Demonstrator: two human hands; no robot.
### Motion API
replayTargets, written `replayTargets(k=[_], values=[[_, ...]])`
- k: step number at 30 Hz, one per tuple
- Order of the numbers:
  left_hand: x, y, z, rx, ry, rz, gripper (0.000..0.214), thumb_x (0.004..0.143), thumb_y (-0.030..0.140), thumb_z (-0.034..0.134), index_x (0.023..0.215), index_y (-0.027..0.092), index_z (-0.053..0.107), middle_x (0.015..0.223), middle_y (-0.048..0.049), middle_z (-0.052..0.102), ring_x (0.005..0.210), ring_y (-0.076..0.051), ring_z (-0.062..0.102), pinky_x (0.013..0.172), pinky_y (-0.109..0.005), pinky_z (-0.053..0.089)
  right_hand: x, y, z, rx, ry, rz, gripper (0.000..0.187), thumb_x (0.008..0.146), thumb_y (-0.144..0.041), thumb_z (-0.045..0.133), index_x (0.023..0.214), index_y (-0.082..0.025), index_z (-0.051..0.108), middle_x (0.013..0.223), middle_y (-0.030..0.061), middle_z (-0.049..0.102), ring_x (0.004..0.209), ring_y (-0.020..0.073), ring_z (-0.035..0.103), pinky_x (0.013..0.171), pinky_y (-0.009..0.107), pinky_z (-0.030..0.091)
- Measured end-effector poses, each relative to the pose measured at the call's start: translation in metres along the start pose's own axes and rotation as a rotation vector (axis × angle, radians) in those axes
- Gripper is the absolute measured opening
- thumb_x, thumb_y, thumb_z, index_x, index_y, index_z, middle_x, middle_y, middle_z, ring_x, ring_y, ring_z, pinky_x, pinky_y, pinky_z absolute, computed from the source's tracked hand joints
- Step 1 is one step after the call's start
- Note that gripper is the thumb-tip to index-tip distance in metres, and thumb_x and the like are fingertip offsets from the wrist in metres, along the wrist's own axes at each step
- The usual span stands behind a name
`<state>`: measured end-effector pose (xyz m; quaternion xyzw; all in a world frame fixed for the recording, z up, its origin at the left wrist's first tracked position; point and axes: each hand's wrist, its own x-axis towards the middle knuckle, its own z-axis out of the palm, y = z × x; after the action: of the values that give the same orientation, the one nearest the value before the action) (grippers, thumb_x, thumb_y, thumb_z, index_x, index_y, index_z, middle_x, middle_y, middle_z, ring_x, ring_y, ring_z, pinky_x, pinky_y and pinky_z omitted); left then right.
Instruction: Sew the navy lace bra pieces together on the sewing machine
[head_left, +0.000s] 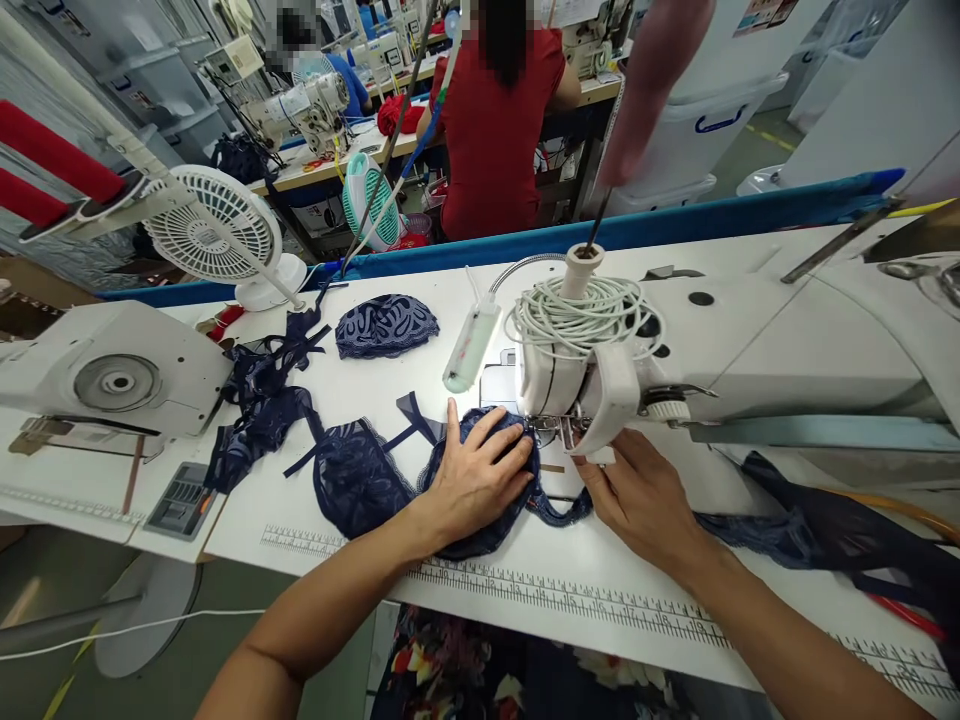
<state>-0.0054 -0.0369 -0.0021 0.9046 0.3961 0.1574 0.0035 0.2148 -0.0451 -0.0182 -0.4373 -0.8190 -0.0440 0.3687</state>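
Note:
My left hand (480, 475) lies flat with spread fingers on a padded cup of a navy lace bra (480, 540), just left of the presser foot of the sewing machine (559, 385). The cup's right edge reaches the foot, and a lace strip curves out below it. The other cup (352, 480) rests on the table to the left. My right hand (641, 495) is beside the foot on its right, fingers bent and drawn together. Its fingertips are partly hidden by the machine head, so what they pinch is unclear.
A loose navy lace cup (386, 325) and a pile of navy bras (262, 400) lie to the left. More navy fabric (810, 530) is at the right. A white fan (214, 225) and a second machine (112, 370) stand left. A person in red (495, 130) sits ahead.

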Motion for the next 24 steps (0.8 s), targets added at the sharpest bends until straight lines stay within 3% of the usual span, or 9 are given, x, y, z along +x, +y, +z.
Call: replayTargets(k=[3, 6, 8, 10, 12, 14, 18, 21, 24], values=[[-0.014, 0.013, -0.014, -0.041, -0.015, 0.028, 0.030, 0.096, 0.037, 0.052, 0.117, 0.017, 0.061, 0.123, -0.0105, 0.063, 0.126, -0.029, 0.050, 0.115, -0.064, 0.022, -0.006, -0.009, -0.012, 0.007, -0.062, -0.041, 0.012, 0.094, -0.017, 0.052, 0.100, -0.017, 0.062, 0.084, 0.0065, 0.065, 0.077, 0.0180, 0.060, 0.067, 0.029, 0.047], [-0.037, 0.034, -0.021, -0.110, -0.046, 0.023, 0.054, 0.086, 0.055, 0.060, 0.119, 0.013, 0.059, 0.111, -0.0122, 0.063, 0.106, -0.028, 0.058, 0.109, -0.052, 0.040, -0.016, -0.021, -0.025, 0.002, -0.170, -0.128, 0.023, 0.096, -0.023, 0.052, 0.116, -0.016, 0.060, 0.099, 0.0084, 0.067, 0.092, 0.0200, 0.063, 0.083, 0.033, 0.047], [-0.050, 0.044, -0.017, -0.100, -0.034, -0.047, 0.049, 0.084, 0.045, 0.061, 0.119, 0.011, 0.058, 0.108, -0.0125, 0.061, 0.102, -0.028, 0.057, 0.102, -0.049, 0.046, -0.022, -0.027, -0.028, -0.012, -0.222, -0.179, 0.025, 0.096, -0.024, 0.052, 0.119, -0.017, 0.060, 0.102, 0.0083, 0.067, 0.092, 0.0208, 0.061, 0.087, 0.037, 0.045], [-0.056, 0.044, -0.009, -0.068, 0.029, -0.113, 0.029, 0.086, 0.020, 0.053, 0.113, 0.013, 0.059, 0.106, -0.0108, 0.061, 0.100, -0.025, 0.057, 0.100, -0.046, 0.047, -0.025, -0.030, -0.026, -0.040, -0.254, -0.214, 0.025, 0.095, -0.024, 0.054, 0.118, -0.019, 0.062, 0.098, 0.0072, 0.066, 0.087, 0.0208, 0.060, 0.086, 0.039, 0.043], [-0.053, 0.036, -0.002, -0.074, 0.110, -0.139, 0.030, 0.083, 0.002, 0.041, 0.103, 0.015, 0.059, 0.097, -0.0077, 0.061, 0.094, -0.021, 0.057, 0.101, -0.044, 0.046, -0.025, -0.031, -0.022, -0.065, -0.273, -0.233, 0.023, 0.094, -0.025, 0.056, 0.115, -0.020, 0.064, 0.095, 0.0064, 0.066, 0.085, 0.0210, 0.059, 0.084, 0.040, 0.043], [-0.045, 0.023, 0.001, -0.129, 0.186, -0.140, 0.034, 0.082, -0.003, 0.033, 0.098, 0.016, 0.056, 0.089, -0.0060, 0.059, 0.087, -0.019, 0.056, 0.093, -0.039, 0.050, -0.021, -0.032, -0.018, -0.071, -0.284, -0.238, 0.022, 0.094, -0.026, 0.057, 0.114, -0.020, 0.065, 0.100, 0.0072, 0.066, 0.090, 0.0219, 0.060, 0.086, 0.041, 0.042], [-0.023, 0.005, -0.004, -0.251, 0.211, -0.157, 0.021, 0.094, 0.009, 0.033, 0.104, 0.016, 0.051, 0.088, -0.0060, 0.055, 0.082, -0.019, 0.053, 0.074, -0.031, 0.051, -0.014, -0.032, -0.014, 0.001, -0.298, -0.256, 0.024, 0.096, -0.026, 0.052, 0.117, -0.019, 0.063, 0.117, 0.0079, 0.066, 0.109, 0.0218, 0.059, 0.099, 0.040, 0.040], [-0.015, 0.004, -0.006, -0.195, 0.124, -0.081, 0.016, 0.095, 0.023, 0.047, 0.108, 0.014, 0.053, 0.089, -0.0061, 0.055, 0.082, -0.019, 0.053, 0.073, -0.032, 0.050, -0.012, -0.032, -0.012, 0.075, -0.281, -0.253, 0.023, 0.097, -0.024, 0.049, 0.115, -0.019, 0.063, 0.115, 0.0069, 0.067, 0.110, 0.0199, 0.060, 0.101, 0.039, 0.040], [-0.015, 0.006, -0.005, -0.019, 0.133, 0.048, 0.017, 0.095, 0.014, 0.046, 0.103, 0.018, 0.061, 0.093, -0.0064, 0.060, 0.093, -0.019, 0.056, 0.084, -0.034, 0.048, -0.013, -0.031, -0.012, 0.106, -0.267, -0.242, 0.024, 0.096, -0.022, 0.051, 0.116, -0.018, 0.062, 0.115, 0.0075, 0.067, 0.113, 0.0203, 0.059, 0.104, 0.039, 0.039]])
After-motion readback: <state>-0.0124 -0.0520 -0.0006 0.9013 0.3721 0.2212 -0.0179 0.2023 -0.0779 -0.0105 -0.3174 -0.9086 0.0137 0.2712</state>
